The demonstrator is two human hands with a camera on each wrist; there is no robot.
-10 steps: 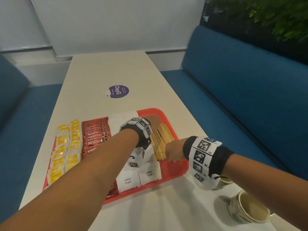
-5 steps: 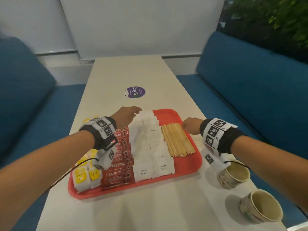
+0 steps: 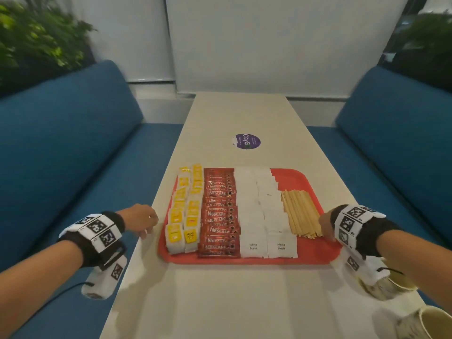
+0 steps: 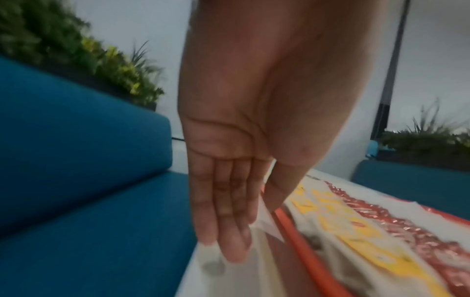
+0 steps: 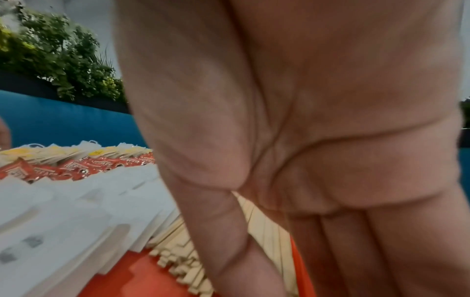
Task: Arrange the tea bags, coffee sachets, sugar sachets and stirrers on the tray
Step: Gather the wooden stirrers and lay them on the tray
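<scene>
A loaded red tray sat at the table's near end, tea bags, Nescafé sachets, sugar sachets and wooden stirrers in rows: light, loose, likely to slide. The left hand and right hand flanked its side rims, fingers straight, holding nothing.

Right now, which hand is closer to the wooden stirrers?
Right. The right hand is beside the stirrers at the tray's right edge; the left hand is beyond the tray's left side.

Near paper cup cut off; far one half-hidden.
</scene>
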